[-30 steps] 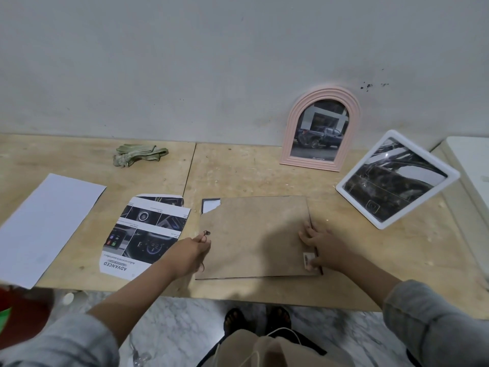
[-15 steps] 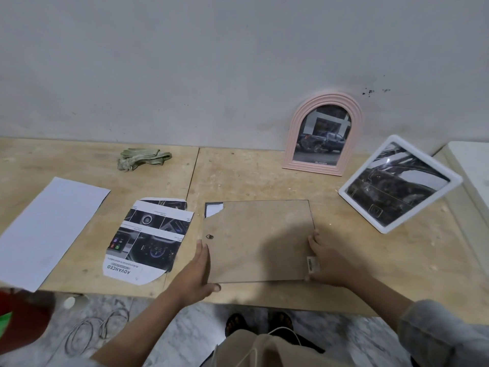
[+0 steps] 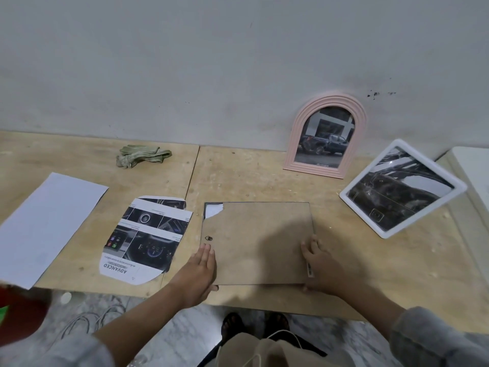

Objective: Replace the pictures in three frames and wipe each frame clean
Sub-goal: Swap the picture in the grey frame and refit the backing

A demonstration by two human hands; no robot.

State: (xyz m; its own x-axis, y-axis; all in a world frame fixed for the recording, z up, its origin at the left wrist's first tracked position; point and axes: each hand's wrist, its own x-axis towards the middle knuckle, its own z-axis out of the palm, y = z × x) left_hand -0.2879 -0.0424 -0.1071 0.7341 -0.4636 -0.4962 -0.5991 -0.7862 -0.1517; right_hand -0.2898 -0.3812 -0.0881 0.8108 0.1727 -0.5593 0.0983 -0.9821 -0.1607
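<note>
A rectangular picture frame [image 3: 259,234] lies face down near the table's front edge, its brown backing board up. The board's far left corner is broken off and shows white paper. My left hand [image 3: 198,271] holds the frame's near left corner, fingers flat on the board and thumb hooked at the front edge. My right hand [image 3: 321,263] grips the near right corner. A pink arched frame [image 3: 296,144] with a truck picture leans on the wall. A white frame [image 3: 391,233] with a dark car picture stands tilted at the right. A cut car-brochure print [image 3: 145,239] lies left of the face-down frame.
A crumpled green cloth [image 3: 141,156] lies at the back left of the wooden table [image 3: 251,176]. A white sheet of paper [image 3: 45,226] sits at the left edge. A white box [image 3: 473,176] is at the far right. Cables lie on the marble floor below.
My left hand slid from the hanger on the left edge down to the near left corner. My right hand shifted to the near right corner, and both now hold the frame's edges.
</note>
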